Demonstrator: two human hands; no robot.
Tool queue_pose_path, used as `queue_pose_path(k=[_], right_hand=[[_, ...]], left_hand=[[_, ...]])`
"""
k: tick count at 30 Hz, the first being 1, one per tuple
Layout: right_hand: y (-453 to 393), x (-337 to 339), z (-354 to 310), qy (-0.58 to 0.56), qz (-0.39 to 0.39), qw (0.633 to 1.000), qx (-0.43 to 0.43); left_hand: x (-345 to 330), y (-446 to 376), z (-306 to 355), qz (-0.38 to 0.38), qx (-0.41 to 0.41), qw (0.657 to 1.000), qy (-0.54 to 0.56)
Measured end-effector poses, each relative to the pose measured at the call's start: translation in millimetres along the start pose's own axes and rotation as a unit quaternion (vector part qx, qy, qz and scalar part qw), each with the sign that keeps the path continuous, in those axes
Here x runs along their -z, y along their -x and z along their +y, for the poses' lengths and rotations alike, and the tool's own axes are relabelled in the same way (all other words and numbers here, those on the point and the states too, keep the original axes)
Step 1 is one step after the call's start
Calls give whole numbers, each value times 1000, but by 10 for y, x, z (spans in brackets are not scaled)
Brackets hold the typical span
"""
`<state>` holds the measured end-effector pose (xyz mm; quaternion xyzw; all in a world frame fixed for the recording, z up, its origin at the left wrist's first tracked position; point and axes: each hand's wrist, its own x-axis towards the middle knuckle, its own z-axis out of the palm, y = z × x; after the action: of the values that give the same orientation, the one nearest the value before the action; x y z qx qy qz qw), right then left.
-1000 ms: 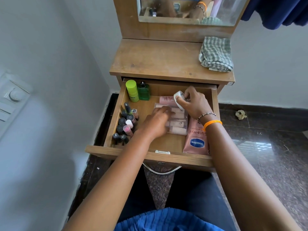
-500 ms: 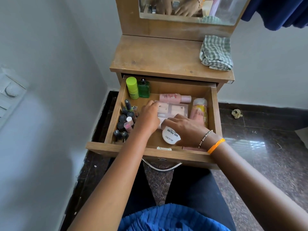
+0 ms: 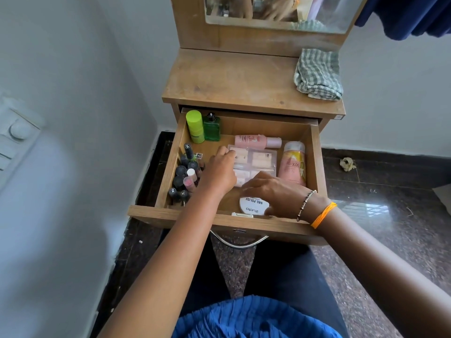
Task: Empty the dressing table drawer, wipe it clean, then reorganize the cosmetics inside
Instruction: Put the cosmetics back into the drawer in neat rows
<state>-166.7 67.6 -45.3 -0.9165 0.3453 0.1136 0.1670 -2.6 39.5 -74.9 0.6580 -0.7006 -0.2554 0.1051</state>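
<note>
In the open drawer [image 3: 316, 152], near its front edge, the right hand [image 3: 275, 195] curls round a white round tub [image 3: 253, 206], setting it down. The left hand [image 3: 219, 173] rests on the clear packet [image 3: 261, 159] at mid-drawer, fingers bent at its left edge; whether it grips, I cannot tell. Best to seat the tub flat, clear of the packet and the nail polish bottles [image 3: 183, 178] at left.

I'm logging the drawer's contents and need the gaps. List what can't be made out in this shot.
Head view only:
- The round white tub: its far edge lies under the right hand, so the grip is unclear.
- The clear packet: its near-left part is hidden by the left hand.
- The nail polish bottles: shades and labels too small to read.
- The pink tube: print partly blurred.
</note>
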Motion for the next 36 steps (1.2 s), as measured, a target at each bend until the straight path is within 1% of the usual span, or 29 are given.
queue_pose_path(k=[2, 3, 4, 6, 7, 9, 12, 15, 19, 25, 28, 33, 36], right_hand=[[36, 46, 61, -49, 40, 997, -42], [55, 66, 108, -72, 75, 991, -85], [77, 94, 151, -80, 119, 979, -142], [99, 122, 220, -39, 187, 944, -268], [97, 112, 241, -8, 191, 931, -310], [65, 54, 259, 27, 162, 923, -348], [-45, -81, 344, 37, 141, 919, -365], [-126, -87, 372, 26, 150, 909, -387], [-145, -23, 371, -18, 168, 894, -415], [-176, 44, 372, -42, 183, 895, -405], [-146, 68, 379, -59, 168, 901, -395], [-116, 69, 448, -112, 126, 920, -354], [-118, 46, 465, -135, 120, 920, -349]], left_hand=[[-2, 0, -12, -8, -1, 1000, -14], [-1, 8, -12, -17, -7, 1000, -23], [-2, 19, -7, -28, -18, 999, -33], [-4, 44, 13, -44, -39, 997, -56], [-3, 53, 25, -48, -43, 995, -69], [4, 64, 53, -48, -40, 994, -91], [4, 75, 85, -37, -40, 992, -111], [-10, 68, 84, -37, -36, 992, -112], [-39, 42, 73, -41, -31, 994, -98], [-46, 28, 59, -45, -23, 994, -95], [-53, 27, 49, -39, -18, 994, -103], [-50, 45, 57, -31, 1, 993, -110], [-39, 54, 72, -31, 4, 993, -111]])
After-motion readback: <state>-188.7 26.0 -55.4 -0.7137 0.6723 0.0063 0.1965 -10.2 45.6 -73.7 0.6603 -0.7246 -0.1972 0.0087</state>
